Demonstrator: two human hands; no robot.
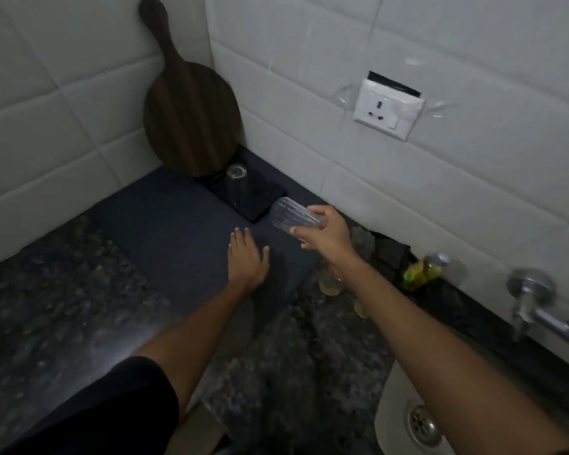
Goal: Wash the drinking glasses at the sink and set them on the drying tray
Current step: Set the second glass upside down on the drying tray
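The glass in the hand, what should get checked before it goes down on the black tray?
1. Grip: the right hand curls round the ribbed glass, holding it on its side. Ok.
2. Room on the tray: one glass already stands at its far end, and the near end is bare. Ok.
3. Path: nothing lies between the held glass and the tray. Ok.
4. Left hand: flat on the dark mat, away from the tray. Ok.
5. Glass upright or upside down for setting: sideways now. Not ok.
6. Glass rinsed clean: cannot tell, too dim.
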